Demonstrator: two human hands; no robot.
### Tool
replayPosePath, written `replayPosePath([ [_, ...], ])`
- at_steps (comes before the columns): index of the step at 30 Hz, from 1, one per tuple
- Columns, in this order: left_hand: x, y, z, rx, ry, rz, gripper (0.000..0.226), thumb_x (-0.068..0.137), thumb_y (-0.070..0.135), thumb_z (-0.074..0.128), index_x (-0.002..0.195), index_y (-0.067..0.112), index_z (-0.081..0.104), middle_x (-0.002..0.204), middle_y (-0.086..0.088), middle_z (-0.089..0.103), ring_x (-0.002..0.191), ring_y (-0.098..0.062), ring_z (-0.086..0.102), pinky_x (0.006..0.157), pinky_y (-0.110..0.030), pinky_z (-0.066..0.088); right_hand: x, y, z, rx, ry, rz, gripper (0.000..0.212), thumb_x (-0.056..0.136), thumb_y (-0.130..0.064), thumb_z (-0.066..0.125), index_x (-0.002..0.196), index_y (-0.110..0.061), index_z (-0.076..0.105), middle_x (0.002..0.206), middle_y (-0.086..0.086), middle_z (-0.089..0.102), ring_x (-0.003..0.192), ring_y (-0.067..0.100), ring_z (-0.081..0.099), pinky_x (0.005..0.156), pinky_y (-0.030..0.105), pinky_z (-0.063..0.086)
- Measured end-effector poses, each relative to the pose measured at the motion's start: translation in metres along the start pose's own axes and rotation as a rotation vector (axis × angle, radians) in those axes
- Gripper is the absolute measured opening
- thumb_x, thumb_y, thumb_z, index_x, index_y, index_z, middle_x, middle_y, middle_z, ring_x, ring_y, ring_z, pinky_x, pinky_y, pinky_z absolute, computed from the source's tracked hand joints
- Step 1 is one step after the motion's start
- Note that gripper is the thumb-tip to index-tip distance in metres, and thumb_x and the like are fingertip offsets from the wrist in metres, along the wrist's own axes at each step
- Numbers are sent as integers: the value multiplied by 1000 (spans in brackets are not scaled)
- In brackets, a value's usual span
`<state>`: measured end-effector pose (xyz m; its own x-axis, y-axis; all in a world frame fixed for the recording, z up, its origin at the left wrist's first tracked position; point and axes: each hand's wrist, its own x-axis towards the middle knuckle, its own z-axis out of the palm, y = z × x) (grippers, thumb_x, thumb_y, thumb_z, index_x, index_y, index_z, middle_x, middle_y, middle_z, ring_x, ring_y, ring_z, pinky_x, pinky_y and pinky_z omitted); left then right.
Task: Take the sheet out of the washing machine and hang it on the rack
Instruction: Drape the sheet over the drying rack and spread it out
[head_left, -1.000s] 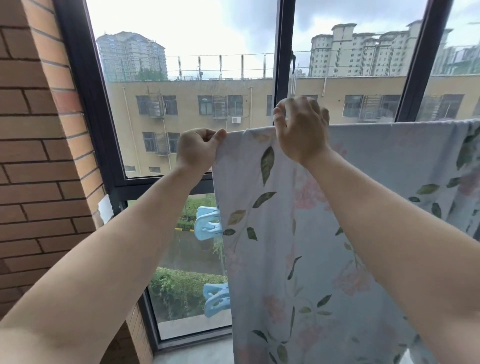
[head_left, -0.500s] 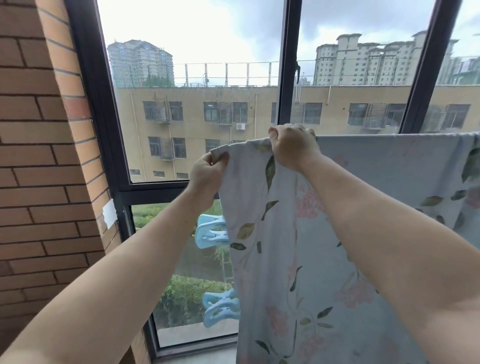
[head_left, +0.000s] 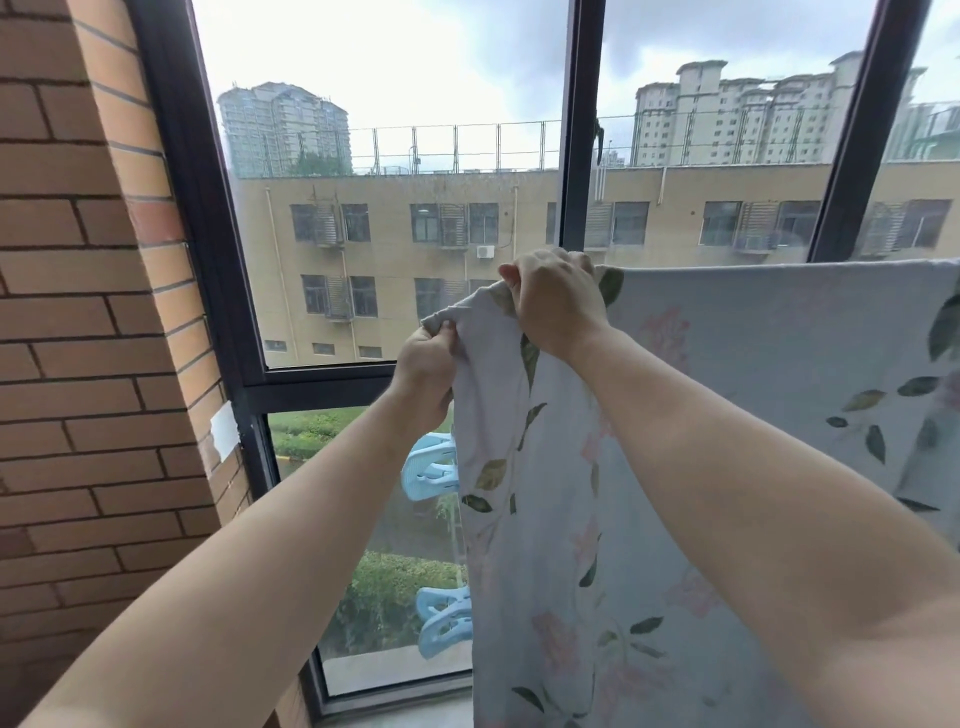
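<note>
Against the window (head_left: 582, 130), the left hand (head_left: 428, 364) has dropped below the right hand (head_left: 558, 304), both grips clenched on the sheet (head_left: 753, 364), smoothing its end; hanging looks nearly done.

Soft overcast daylight enters through the window (head_left: 395, 218), leaving the scene bright, sharp, and bowed at the edges.

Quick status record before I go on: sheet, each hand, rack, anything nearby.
sheet: floral sheet draped, top edge level, hanging in front of the window
left hand: left hand pinches the sheet's left corner
right hand: right hand grips the top edge beside it
rack: hidden under the fabric
nearby: upper blue clip and lower blue clip left of the sheet; brick wall at left
</note>
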<state>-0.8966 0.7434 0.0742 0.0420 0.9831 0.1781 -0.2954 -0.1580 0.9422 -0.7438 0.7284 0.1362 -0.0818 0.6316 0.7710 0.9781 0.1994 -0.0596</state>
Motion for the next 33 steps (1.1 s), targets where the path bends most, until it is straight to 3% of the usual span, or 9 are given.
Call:
replayPosePath([
  [3,-1,-6,-3,-52,-29,-33,30,109,20,38,127,9,60,110,-12,70,98,-26,68,89,-43,55,3,-15,4,24,-16,-40,40,109,-33,32,95,-10,63,97,6,66,88,24,55,93,41,36],
  [8,-1,-8,-14,-158,-30,-71,24,109,12,39,115,6,61,85,-6,75,76,-18,73,64,-28,59,5,-43,12,23,-67,-125,36,108,-34,32,92,-15,58,86,-2,54,79,17,45,90,42,40],
  [12,-8,-4,-19,-98,13,-35,20,108,14,42,109,12,62,86,-5,74,77,-16,73,64,-28,59,2,-42,14,16,-104,-131,36,108,-35,32,92,-16,57,87,-1,58,83,22,56,88,42,39],
  [15,0,-1,-36,14,198,83,16,104,24,49,99,22,64,99,-8,72,96,-28,70,85,-40,59,1,-35,11,13,-113,-103,40,108,-37,30,97,-13,61,90,3,63,80,23,55,85,40,38],
  [20,-6,3,-47,206,474,215,26,104,35,50,79,27,54,80,7,58,72,-11,52,68,-29,43,-3,-29,7,9,-50,-114,45,107,-39,32,96,-11,66,95,6,66,93,27,59,94,42,38],
  [25,-19,3,-42,269,580,269,25,105,34,47,92,14,53,78,8,54,68,-7,49,59,-26,38,-2,-8,-1,-10,67,22,50,107,-41,29,95,-13,68,94,6,67,96,28,58,95,41,36],
  [28,-23,8,-37,328,646,276,16,99,20,50,111,10,54,96,2,58,87,-21,58,74,-28,40,-7,10,-6,-5,27,40,48,107,-41,27,82,-16,59,85,4,62,88,27,55,94,40,36],
  [29,-24,10,-35,351,664,315,25,94,14,50,119,10,53,108,0,58,98,-23,59,81,-31,43,-9,13,-8,12,17,23,46,108,-40,28,78,-17,54,81,3,58,85,25,52,94,39,36],
  [33,-27,22,0,631,662,643,50,79,8,54,129,15,53,132,0,54,126,-22,51,109,-44,34,-15,30,-20,112,96,52,39,108,-38,31,80,-21,52,84,0,56,89,22,51,94,38,38],
])
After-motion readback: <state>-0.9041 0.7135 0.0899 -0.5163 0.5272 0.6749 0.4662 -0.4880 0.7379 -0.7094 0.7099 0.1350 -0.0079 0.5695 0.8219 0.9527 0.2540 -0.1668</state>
